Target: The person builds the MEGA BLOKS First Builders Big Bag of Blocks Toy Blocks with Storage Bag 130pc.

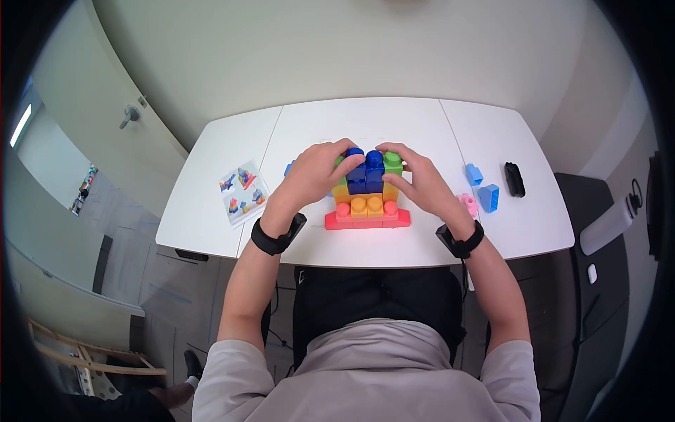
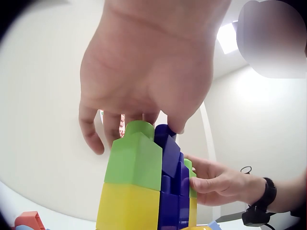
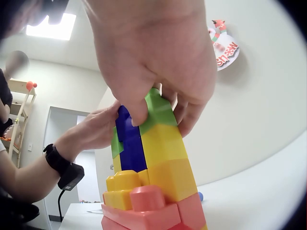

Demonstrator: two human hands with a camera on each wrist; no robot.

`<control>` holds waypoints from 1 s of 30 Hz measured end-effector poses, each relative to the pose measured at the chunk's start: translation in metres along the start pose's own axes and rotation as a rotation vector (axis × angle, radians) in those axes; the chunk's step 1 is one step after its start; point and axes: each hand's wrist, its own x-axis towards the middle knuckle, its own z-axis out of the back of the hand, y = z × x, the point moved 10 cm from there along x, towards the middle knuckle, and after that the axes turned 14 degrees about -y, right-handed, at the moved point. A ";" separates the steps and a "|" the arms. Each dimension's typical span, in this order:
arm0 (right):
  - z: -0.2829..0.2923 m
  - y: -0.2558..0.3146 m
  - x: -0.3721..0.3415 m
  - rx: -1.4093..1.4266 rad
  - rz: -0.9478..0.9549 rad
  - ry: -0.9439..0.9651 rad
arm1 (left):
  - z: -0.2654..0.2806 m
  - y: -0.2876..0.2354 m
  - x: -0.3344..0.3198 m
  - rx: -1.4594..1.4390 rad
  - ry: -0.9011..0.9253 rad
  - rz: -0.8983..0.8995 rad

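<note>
Centrally, left hand [image 1: 314,171] and right hand [image 1: 423,184] gripping block tower [image 1: 374,179], tabletop [image 1: 365,247] showing before near edge [image 1: 373,266].

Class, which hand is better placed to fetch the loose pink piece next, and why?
Probably the right hand: the loose pink piece lies beside its wrist, while the left hand is across the block tower.

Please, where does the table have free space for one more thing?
The table is bare along its far edge, beyond the black case, and between the block tower and the near edge. It is crowded at the tower, gripped by the left hand and right hand, and right of it, around the pink piece and light blue blocks.
</note>
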 end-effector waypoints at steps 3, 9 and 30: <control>0.000 0.001 0.000 -0.019 0.005 0.012 | 0.005 -0.008 -0.003 0.059 -0.032 -0.137; -0.001 0.002 0.000 -0.041 -0.006 0.037 | -0.007 0.001 -0.004 0.061 0.039 -0.173; 0.003 0.034 -0.004 -0.178 0.255 -0.059 | -0.022 -0.027 -0.027 0.169 0.011 -0.173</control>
